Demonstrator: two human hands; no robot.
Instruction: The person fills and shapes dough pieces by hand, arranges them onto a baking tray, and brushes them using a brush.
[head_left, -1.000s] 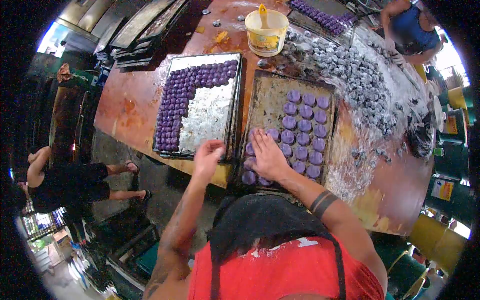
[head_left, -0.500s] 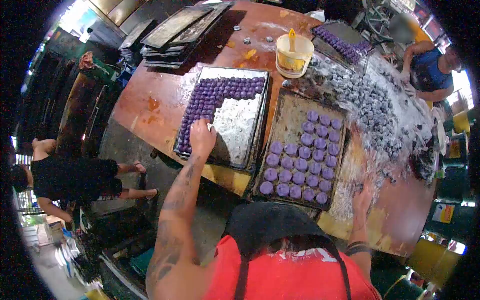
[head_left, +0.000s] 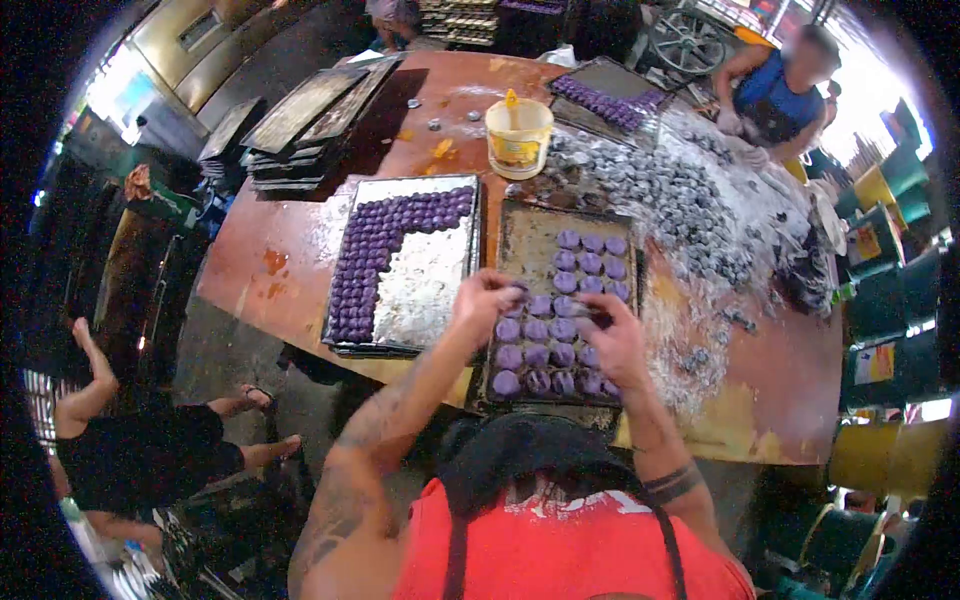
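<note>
My left hand (head_left: pixel 488 302) is closed in a pinch on a small dark purple dough ball (head_left: pixel 517 290), above the left side of a dark baking tray (head_left: pixel 528 225). On that tray lie rows of flattened purple dough rounds (head_left: pixel 536 329). Over the same rows, my right hand (head_left: pixel 614 338) has its fingertips drawn together; what they hold, if anything, is hidden. Left of both hands, a flour-dusted tray (head_left: pixel 425 285) carries tightly packed dark purple dough balls (head_left: pixel 375 235).
A yellow-and-white bucket (head_left: pixel 519 140) stands behind the trays. Floured dark pieces (head_left: pixel 680 185) lie heaped at right, near a person in blue (head_left: pixel 780 105). Stacked trays (head_left: pixel 310 125) sit at the back left. Another person (head_left: pixel 150 455) is beyond the table's left edge.
My left hand has moved right from the packed tray to over the rounds, with a dough ball. My right hand has come up from the floured table's front onto the rounds. The view has shifted.
</note>
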